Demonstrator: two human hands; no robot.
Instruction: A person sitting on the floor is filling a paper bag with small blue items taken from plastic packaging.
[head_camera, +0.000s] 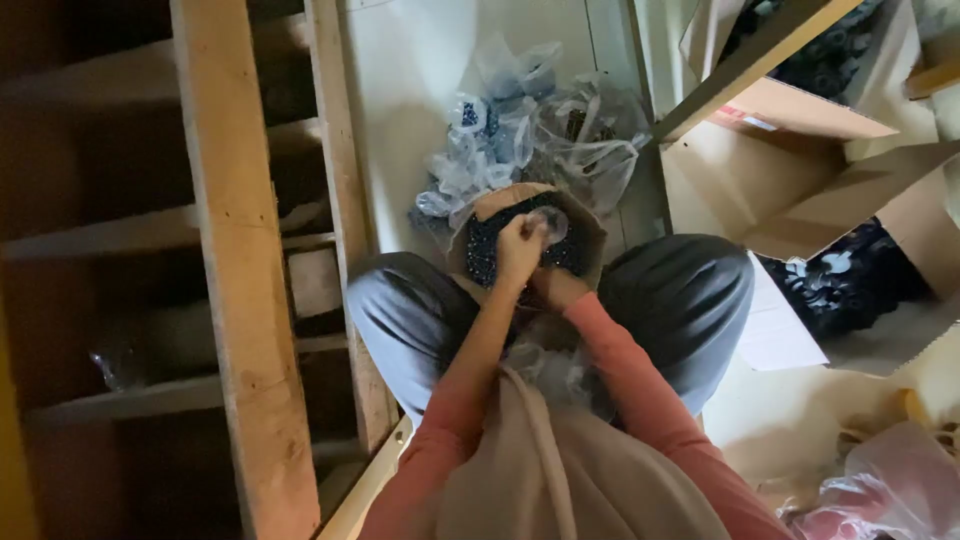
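Observation:
I sit with my grey-trousered knees apart around a small cardboard box filled with small dark parts. Above the box, my left hand is closed on a small clear plastic piece, possibly a little bag. Lower down, my right hand rests at the near edge of the box, partly in shadow. What it holds, if anything, I cannot tell. Both sleeves are salmon coloured.
A heap of clear plastic bags with dark parts lies on the floor beyond the box. A wooden ladder-like frame stands at my left. Open cardboard cartons with dark parts sit at the right, and a pink plastic bag at bottom right.

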